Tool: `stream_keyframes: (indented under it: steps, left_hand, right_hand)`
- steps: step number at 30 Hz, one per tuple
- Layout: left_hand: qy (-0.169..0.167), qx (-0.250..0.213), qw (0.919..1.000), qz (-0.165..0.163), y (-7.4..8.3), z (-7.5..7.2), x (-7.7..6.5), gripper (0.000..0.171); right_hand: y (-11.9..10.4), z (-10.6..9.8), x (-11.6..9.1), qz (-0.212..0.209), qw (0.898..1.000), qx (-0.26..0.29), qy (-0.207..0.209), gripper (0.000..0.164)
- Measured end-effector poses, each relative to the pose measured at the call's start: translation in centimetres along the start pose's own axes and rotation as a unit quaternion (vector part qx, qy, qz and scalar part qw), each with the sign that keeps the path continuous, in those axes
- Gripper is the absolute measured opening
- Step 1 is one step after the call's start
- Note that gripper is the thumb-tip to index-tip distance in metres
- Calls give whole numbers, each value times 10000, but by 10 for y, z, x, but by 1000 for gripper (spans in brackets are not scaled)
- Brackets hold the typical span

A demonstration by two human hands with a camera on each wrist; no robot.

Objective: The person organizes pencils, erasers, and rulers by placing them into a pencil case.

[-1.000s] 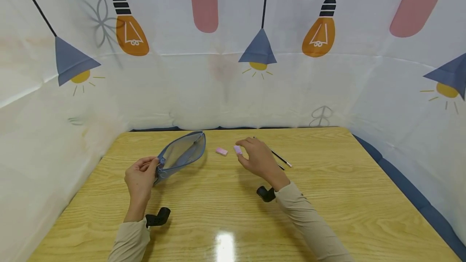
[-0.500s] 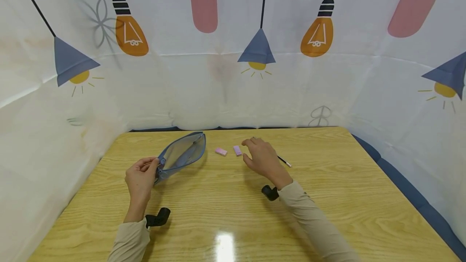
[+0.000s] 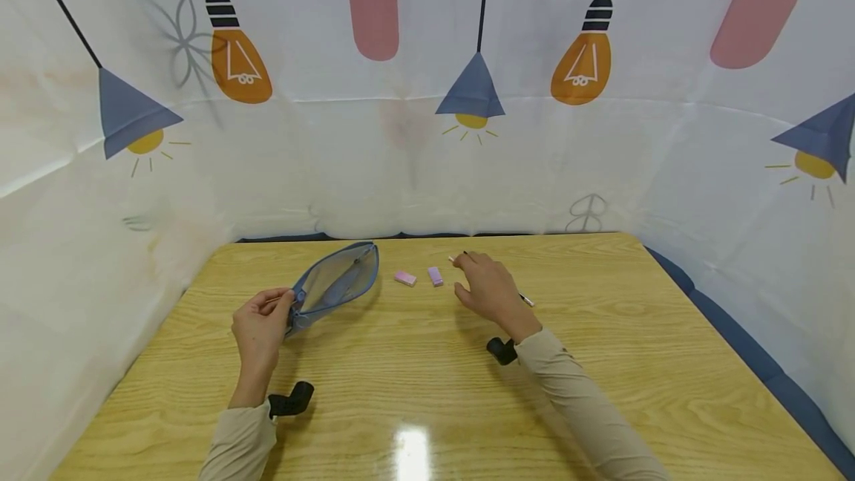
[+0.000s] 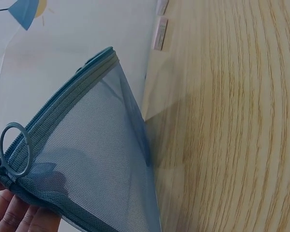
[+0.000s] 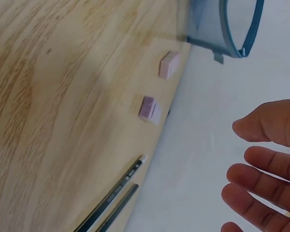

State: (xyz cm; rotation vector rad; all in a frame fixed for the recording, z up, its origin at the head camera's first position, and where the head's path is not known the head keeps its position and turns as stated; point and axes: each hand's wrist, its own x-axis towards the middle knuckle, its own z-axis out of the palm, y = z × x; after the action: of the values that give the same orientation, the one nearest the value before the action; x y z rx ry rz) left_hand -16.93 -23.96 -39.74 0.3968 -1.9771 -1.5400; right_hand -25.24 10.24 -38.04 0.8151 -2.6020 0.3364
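Note:
My left hand (image 3: 259, 325) pinches the corner of a blue mesh zipper pouch (image 3: 334, 289) beside its zip end. In the left wrist view a ring pull (image 4: 27, 159) hangs near the fingers, and the pouch (image 4: 96, 154) gapes at the top in the head view. My right hand (image 3: 493, 289) hovers with parted fingers above two dark pencils (image 5: 111, 197), holding nothing visible. From overhead it hides most of them, leaving one pencil end (image 3: 527, 300) showing. Left of that hand lie a purple eraser (image 3: 436, 277) and a pink eraser (image 3: 404, 278).
The wooden table (image 3: 401, 370) reaches back to a white curtain (image 3: 320, 162) printed with lamps and bulbs. Black camera mounts sit at the left wrist (image 3: 292, 398) and the right wrist (image 3: 501, 351). Dark blue fabric (image 3: 728, 340) borders the table's right side.
My right hand has drifted right, away from the purple eraser and over the pencils, covering more of them. The left hand and pouch have hardly moved.

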Motion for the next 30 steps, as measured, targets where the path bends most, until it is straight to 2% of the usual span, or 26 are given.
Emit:
stream_keyframes:
  steps: [6,14,30]
  left_hand:
    - [10,-106,9998,-171,0,0,0,22]
    - [-28,-118,9997,-226,-3,0,1,20]
    - [-26,-119,9996,-235,-4,1,1,21]
  right_hand:
    - [7,5,-1,80,10000,2,-51,26]
    - [17,7,0,547,9962,186,-658,27]
    - [29,19,6,781,9898,13,-1194,25]
